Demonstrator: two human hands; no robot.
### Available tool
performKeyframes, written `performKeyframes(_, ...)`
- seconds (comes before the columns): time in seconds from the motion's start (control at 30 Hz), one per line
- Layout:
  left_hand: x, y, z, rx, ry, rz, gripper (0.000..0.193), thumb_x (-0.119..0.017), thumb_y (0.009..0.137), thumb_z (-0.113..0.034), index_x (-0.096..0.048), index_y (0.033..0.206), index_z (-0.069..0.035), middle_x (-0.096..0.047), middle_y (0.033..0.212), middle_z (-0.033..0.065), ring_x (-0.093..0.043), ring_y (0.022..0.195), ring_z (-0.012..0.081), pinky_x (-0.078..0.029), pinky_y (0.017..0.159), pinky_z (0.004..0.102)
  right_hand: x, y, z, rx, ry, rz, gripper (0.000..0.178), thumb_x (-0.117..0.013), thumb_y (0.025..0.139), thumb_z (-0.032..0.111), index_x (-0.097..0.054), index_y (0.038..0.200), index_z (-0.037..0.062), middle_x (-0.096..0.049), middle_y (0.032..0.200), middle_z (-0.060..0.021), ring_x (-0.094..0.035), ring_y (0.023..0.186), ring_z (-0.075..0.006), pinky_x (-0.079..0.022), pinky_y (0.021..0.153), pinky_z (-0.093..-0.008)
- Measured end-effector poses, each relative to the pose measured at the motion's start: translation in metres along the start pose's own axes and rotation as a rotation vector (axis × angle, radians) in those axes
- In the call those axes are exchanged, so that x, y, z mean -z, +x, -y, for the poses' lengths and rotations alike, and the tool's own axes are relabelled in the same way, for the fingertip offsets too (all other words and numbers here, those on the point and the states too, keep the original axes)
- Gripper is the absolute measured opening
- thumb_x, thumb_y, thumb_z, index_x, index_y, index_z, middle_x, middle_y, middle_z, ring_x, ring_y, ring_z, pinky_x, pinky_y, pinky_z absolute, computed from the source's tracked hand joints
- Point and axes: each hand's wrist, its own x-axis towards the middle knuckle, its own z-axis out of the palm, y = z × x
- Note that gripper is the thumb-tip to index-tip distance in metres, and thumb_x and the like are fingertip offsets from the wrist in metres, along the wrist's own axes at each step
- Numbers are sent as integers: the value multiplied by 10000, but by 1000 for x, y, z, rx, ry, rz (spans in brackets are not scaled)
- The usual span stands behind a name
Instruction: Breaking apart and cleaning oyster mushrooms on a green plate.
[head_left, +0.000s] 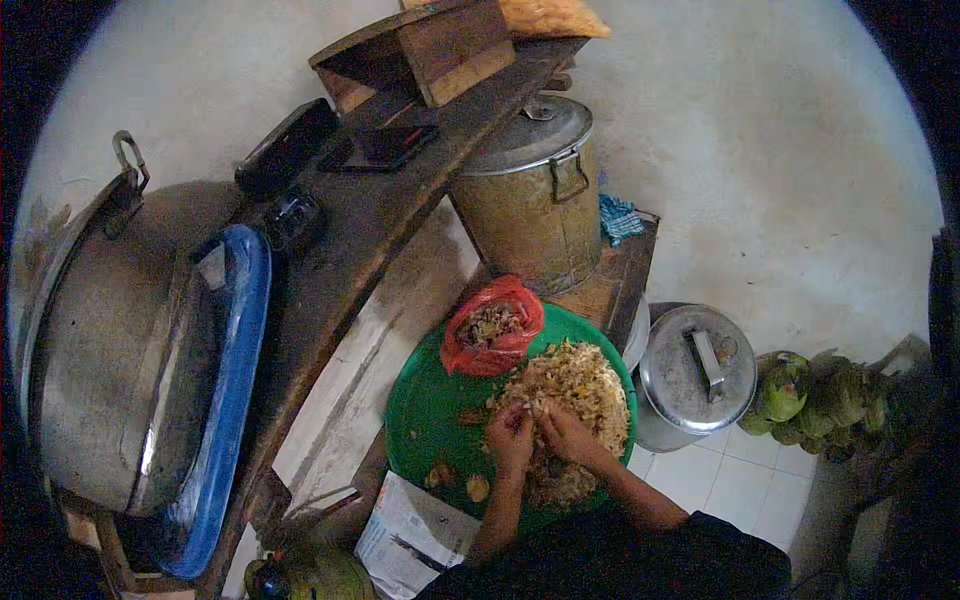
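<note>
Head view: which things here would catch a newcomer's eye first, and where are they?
Probably the round green tray near the middle, with a red plastic bag at its far edge. Next, the left hand and right hand, close together at the pale heap on the tray. Perhaps then the big metal pot at far left.

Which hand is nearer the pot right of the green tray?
Right. The right hand is over the food, left of the pot; the left hand is farther left.
</note>
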Motion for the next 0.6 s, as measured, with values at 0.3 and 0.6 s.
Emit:
performKeyframes(0.3, -10, -3, -17, -166, 38, 96, 157, -537, 821, 2, -603, 963, -11, -623, 896, 92, -594, 795, 153, -473, 717, 277, 3, 8, 9, 331, -128, -257, 232, -407, 915, 210, -452, 952, -15, -546, 749, -242, -561, 706, -359, -421, 620, -449)
performKeyframes(0.6, -15, 11, 5, -305, 58, 122, 194, -559, 815, -37, -611, 1001, -23, -638, 811, 82, -599, 682, 146, -486, 637, 277, -4, 10, -46, 256, -148, -347, 315, -398, 925, 268, -481, 894, -34, -536, 704, -229, -535, 641, -348, -396, 579, -414)
